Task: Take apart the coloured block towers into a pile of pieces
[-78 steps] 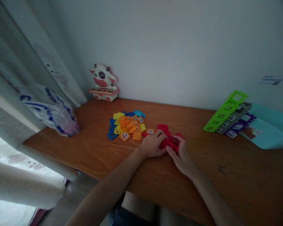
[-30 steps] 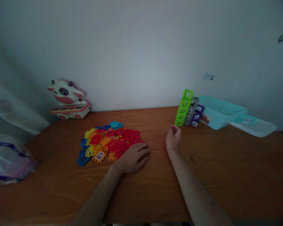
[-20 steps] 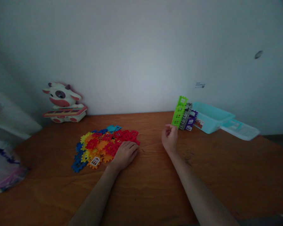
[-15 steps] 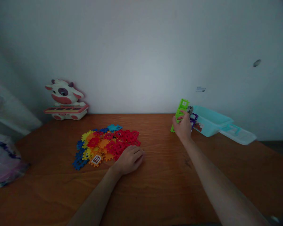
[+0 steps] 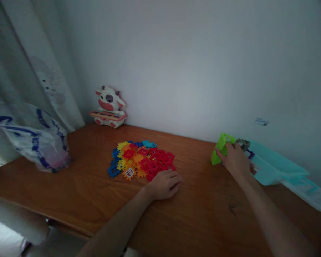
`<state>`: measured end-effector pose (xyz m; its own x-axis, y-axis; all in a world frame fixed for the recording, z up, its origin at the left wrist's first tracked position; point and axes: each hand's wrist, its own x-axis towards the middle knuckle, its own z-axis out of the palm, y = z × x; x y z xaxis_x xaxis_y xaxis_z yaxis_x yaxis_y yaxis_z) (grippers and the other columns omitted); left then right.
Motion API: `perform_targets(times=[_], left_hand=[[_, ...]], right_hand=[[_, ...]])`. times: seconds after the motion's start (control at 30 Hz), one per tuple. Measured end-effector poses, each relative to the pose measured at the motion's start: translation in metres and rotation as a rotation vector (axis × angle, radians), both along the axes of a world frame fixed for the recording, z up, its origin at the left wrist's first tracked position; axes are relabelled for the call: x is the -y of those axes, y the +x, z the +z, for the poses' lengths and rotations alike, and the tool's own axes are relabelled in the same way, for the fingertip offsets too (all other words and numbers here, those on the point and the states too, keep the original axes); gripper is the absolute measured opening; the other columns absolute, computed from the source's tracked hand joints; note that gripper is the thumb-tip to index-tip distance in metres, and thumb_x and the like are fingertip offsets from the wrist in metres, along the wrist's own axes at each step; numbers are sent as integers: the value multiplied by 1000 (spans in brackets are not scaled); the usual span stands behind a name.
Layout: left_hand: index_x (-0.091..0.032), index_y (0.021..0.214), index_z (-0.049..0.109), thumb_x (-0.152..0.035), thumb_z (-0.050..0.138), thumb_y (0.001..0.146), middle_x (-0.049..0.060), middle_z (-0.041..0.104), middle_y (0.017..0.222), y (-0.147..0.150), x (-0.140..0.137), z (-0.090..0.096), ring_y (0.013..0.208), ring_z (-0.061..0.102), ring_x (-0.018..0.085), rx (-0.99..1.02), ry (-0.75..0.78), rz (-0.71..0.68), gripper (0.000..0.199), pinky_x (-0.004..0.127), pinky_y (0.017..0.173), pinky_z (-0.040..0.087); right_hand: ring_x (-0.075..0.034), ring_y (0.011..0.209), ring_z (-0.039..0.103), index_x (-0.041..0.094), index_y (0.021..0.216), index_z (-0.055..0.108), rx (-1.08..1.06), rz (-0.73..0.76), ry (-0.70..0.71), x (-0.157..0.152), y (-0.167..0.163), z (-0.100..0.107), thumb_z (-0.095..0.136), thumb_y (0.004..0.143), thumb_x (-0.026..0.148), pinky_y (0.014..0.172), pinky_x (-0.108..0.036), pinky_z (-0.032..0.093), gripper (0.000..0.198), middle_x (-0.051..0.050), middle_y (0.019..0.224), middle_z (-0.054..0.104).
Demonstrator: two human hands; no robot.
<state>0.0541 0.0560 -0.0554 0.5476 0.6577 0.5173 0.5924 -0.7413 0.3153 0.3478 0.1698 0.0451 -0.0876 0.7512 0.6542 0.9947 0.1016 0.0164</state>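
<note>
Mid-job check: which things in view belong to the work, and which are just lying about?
Likely in the work:
green pieces, at the right hand's fingertips
multicoloured pile of pieces, beside the left hand
grey pieces and purple piece, partly hidden by the right hand

Likely just lying about:
cow keyboard toy
plastic bag
teal tub, untouched, though it may belong

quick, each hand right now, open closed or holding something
Left hand: half-curled on the wooden table beside red interlocking plates; palm hidden, hold unclear.
Right hand: at lime-green interlocking plates; gripped or merely touched, cannot tell.
</note>
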Motion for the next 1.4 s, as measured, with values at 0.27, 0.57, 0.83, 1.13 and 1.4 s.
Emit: perform_targets(times=[0.27, 0.57, 0.83, 1.13, 1.4], left_hand=[[-19, 137, 43, -42, 72, 85, 14, 55, 132, 6, -4, -2, 123, 55, 26, 554, -94, 311, 63, 43, 104, 50], [-20, 117, 53, -37, 69, 88, 9, 66, 112, 3, -19, -9, 97, 66, 20, 865, -227, 377, 37, 38, 87, 57], [-21, 117, 51, -45, 74, 82, 4, 72, 93, 1, -24, -9, 87, 71, 20, 1060, -454, 264, 48, 35, 79, 58], [-20, 96, 57, -50, 75, 78, 2, 68, 85, -1, -22, -2, 77, 67, 17, 955, -496, 299, 38, 27, 67, 54], [-21, 92, 53, -50, 74, 80, -4, 60, 74, -6, -22, -3, 62, 58, 12, 925, -486, 313, 37, 21, 55, 43]], right_hand=[[-27, 85, 64, 21, 83, 62, -775, 414, 164, 40, -48, -11, 69, 79, 63, 80, -42, 52, 43, -9, 87, 67], [-18, 74, 68, 26, 73, 64, -1860, 521, -395, 42, -59, -109, 84, 64, 57, 71, -35, 63, 38, 2, 79, 69], [-21, 82, 75, 23, 84, 67, -1838, 633, -714, 62, -61, -109, 92, 61, 36, 74, -36, 66, 37, 0, 91, 75], [-15, 69, 72, 20, 77, 71, -1868, 594, -747, 64, -61, -107, 96, 52, 33, 67, -26, 62, 38, 0, 82, 76], [-16, 72, 72, 19, 79, 74, -1810, 609, -757, 64, -61, -110, 95, 53, 35, 71, -29, 61, 37, -2, 83, 77]])
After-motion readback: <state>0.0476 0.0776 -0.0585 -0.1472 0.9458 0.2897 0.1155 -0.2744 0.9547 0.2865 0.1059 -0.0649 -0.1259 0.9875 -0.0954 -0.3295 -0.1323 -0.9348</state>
